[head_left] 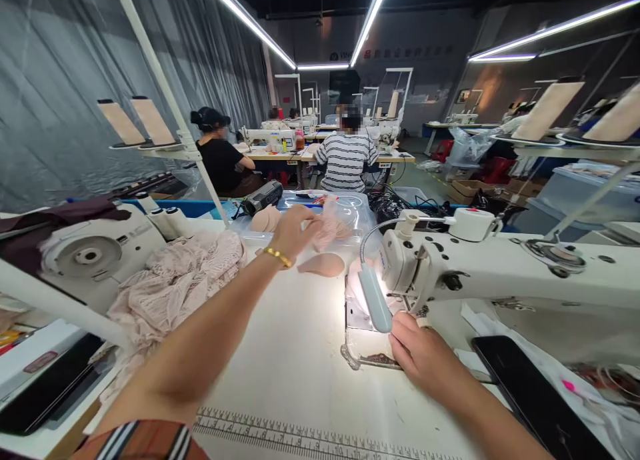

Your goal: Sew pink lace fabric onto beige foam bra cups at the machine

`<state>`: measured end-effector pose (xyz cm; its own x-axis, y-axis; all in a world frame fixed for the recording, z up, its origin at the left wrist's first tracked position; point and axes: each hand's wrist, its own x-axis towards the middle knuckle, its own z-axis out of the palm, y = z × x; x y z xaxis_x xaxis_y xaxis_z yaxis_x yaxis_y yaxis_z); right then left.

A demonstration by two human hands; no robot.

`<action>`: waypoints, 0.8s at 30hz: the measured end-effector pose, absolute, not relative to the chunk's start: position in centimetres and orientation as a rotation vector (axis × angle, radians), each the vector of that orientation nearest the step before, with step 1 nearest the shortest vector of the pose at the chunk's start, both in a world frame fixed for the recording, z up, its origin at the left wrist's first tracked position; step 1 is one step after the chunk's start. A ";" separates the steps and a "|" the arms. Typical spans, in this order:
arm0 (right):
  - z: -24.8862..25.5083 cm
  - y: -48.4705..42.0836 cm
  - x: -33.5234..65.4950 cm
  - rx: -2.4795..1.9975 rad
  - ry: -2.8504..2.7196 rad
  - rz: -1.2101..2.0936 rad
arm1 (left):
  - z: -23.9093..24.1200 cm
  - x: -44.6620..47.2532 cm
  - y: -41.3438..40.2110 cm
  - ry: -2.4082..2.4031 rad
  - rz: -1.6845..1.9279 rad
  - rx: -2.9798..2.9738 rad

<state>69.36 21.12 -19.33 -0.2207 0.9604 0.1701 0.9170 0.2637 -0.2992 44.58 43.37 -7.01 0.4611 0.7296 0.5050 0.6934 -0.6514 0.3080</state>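
Note:
My left hand (296, 233), with a gold bracelet at the wrist, reaches over the table to the clear plastic tray (354, 205). Its fingers pinch a piece of pale pink lace fabric (327, 221). A beige bra cup (323, 265) lies on the table just below that hand, and stacked beige cups (266, 219) stand left of it. My right hand (417, 343) rests at the sewing machine (450, 260), fingers closed beside the needle area. A grey lamp (375, 299) partly covers its fingertips, so whatever they hold is hidden. Pale fabric (356, 283) lies lit under the machine head.
Crumpled pink lace (175, 280) is heaped on the left, beside another machine (100, 253). A black phone (535, 393) lies right of my right arm. A printed ruler (300, 437) runs along the front edge. Two people sit at machines ahead.

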 end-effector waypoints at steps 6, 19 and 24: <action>-19.0 21.1 69.2 -1.728 -2.198 0.214 | -10.2 41.2 33.9 0.594 0.350 2.872; -18.7 21.0 68.9 -1.492 -2.220 0.217 | -14.5 47.3 30.5 0.394 0.045 3.053; -18.8 21.0 69.1 -1.511 -2.227 0.233 | -14.9 48.3 30.5 0.336 0.119 3.051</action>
<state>69.06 20.99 -18.82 -0.3089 0.9151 0.2593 0.8414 0.3900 -0.3740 48.29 30.52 -14.89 0.9731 0.2198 0.0689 0.2144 -0.9736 0.0782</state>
